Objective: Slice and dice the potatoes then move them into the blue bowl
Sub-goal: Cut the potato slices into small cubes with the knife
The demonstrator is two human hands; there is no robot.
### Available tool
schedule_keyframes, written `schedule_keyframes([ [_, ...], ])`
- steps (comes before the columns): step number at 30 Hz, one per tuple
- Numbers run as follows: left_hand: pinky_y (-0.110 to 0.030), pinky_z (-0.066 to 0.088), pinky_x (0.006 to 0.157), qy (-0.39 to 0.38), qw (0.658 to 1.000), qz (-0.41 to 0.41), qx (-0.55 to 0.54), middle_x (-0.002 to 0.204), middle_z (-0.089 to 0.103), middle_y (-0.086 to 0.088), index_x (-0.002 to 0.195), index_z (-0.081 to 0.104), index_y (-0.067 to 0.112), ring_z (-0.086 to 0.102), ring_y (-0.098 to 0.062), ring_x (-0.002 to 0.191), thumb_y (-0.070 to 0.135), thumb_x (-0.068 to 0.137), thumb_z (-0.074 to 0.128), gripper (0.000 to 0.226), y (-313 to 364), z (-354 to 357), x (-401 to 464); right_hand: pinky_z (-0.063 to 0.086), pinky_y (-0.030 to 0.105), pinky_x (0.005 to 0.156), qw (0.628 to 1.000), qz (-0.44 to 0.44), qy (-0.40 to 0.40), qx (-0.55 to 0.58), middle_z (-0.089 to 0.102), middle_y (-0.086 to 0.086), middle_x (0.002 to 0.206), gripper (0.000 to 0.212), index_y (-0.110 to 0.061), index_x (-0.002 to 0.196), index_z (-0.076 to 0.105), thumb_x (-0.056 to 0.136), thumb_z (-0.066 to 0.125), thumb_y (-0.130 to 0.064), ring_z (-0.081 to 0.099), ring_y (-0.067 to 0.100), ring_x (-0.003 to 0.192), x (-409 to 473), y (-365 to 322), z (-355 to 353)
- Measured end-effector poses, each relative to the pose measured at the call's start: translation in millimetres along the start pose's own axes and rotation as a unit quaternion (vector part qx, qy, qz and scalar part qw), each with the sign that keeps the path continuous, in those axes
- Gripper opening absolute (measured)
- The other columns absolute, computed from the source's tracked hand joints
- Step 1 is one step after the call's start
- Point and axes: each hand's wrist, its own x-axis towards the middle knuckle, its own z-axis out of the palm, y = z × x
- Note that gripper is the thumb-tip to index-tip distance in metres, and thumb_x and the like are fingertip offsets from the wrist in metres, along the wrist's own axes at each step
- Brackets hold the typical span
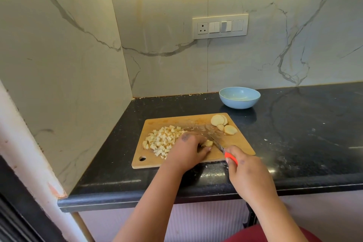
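- Head view: left hand (188,149) pinches a potato piece (207,143) on the board (239,143); right hand (243,171) is clamped on the knife (218,143)
- Blade sits just beside the fingertips, so a slip risks a cut
- Dice (163,140) lie at 9 o'clock, slices (224,124) at 1; bowl (239,97) at 12 holds nothing
- Dice near the board edge could spill in transfer

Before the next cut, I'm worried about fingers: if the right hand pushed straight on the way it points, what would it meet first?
Probably the left hand. The right hand holds the knife aimed up-left, its blade right beside the potato piece under the left fingers. Depth is unclear.
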Motion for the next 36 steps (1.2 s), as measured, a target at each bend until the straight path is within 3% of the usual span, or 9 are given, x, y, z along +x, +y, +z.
schedule_keyframes([
  [6, -0.028, 0.046, 0.095, -0.020, 0.998, -0.029, -0.044, 0.115, 0.066, 0.002, 0.121, 0.069, 0.014, 0.059, -0.015, 0.104, 0.034, 0.093, 0.064, 0.035, -1.0, -0.6, 3.3, 0.029, 0.018, 0.041, 0.999, -0.015, -0.023, 0.029, 0.054, -0.009, 0.060, 0.019, -0.027, 0.113, 0.060, 0.096, 0.055, -0.022, 0.049, 0.007, 0.050, -1.9, -3.0, -6.7],
  [11, -0.030, 0.047, 0.097, -0.024, 0.995, -0.069, -0.061, 0.117, 0.068, 0.002, 0.120, 0.069, 0.016, 0.061, -0.014, 0.107, 0.035, 0.091, 0.066, 0.034, 0.7, 2.7, 3.9, 0.023, 0.013, 0.041, 0.998, -0.004, 0.034, 0.062, 0.044, -0.018, 0.058, 0.018, -0.022, 0.105, 0.063, 0.091, 0.060, -0.011, 0.043, 0.000, 0.046, -12.0, -13.2, -8.0],
  [14, -0.030, 0.048, 0.097, -0.005, 0.993, -0.089, -0.075, 0.114, 0.071, 0.002, 0.115, 0.072, 0.015, 0.062, -0.013, 0.106, 0.032, 0.089, 0.070, 0.032, 1.2, 4.3, 5.0, 0.022, 0.017, 0.039, 0.999, -0.004, 0.015, 0.030, 0.043, -0.013, 0.053, 0.015, -0.021, 0.102, 0.063, 0.091, 0.059, -0.012, 0.039, 0.007, 0.043, -19.8, -18.2, -3.0],
  [18, -0.031, 0.047, 0.098, -0.002, 0.992, -0.096, -0.077, 0.112, 0.072, 0.002, 0.112, 0.073, 0.015, 0.062, -0.014, 0.106, 0.032, 0.088, 0.072, 0.030, -0.7, 6.5, 5.9, 0.032, 0.030, 0.042, 1.000, 0.008, -0.020, -0.022, 0.049, -0.005, 0.057, 0.020, -0.023, 0.109, 0.058, 0.093, 0.051, -0.011, 0.046, 0.015, 0.048, -21.2, -23.1, 3.3],
  [22, -0.035, 0.045, 0.097, 0.010, 0.993, -0.106, -0.040, 0.108, 0.072, 0.010, 0.107, 0.074, 0.024, 0.055, -0.014, 0.106, 0.045, 0.085, 0.071, 0.031, -4.3, 9.4, 5.8, 0.025, 0.026, 0.043, 0.997, 0.027, -0.056, -0.051, 0.048, -0.005, 0.069, 0.028, -0.024, 0.115, 0.047, 0.095, 0.039, -0.007, 0.047, 0.017, 0.060, -12.9, -35.3, 1.0],
  [26, -0.039, 0.041, 0.094, 0.020, 0.993, -0.114, 0.002, 0.107, 0.071, 0.016, 0.106, 0.074, 0.034, 0.042, -0.016, 0.105, 0.053, 0.084, 0.067, 0.030, -2.5, 5.0, 3.8, 0.032, 0.027, 0.049, 0.990, 0.028, -0.083, -0.106, 0.047, -0.004, 0.071, 0.034, -0.023, 0.124, 0.042, 0.097, 0.034, -0.005, 0.048, 0.017, 0.062, 1.5, -47.3, 1.4],
  [32, -0.037, 0.030, 0.095, 0.018, 0.993, -0.120, 0.003, 0.109, 0.068, 0.015, 0.120, 0.067, 0.038, 0.040, -0.015, 0.113, 0.049, 0.089, 0.062, 0.033, -3.3, 5.3, -4.2, 0.023, 0.023, 0.039, 0.999, 0.040, -0.008, -0.022, 0.045, -0.008, 0.057, 0.021, -0.024, 0.111, 0.049, 0.097, 0.043, -0.010, 0.040, 0.006, 0.046, -4.6, -31.3, 6.2],
  [36, -0.036, 0.028, 0.093, 0.064, 0.990, -0.126, -0.010, 0.107, 0.069, 0.017, 0.133, 0.053, 0.036, 0.041, -0.012, 0.114, 0.048, 0.086, 0.067, 0.051, -2.3, 6.8, -5.2, 0.022, 0.018, 0.037, 1.000, -0.002, 0.020, 0.020, 0.042, -0.010, 0.050, 0.016, -0.020, 0.104, 0.060, 0.093, 0.055, -0.010, 0.041, 0.007, 0.041, -12.5, -27.5, 1.8],
])
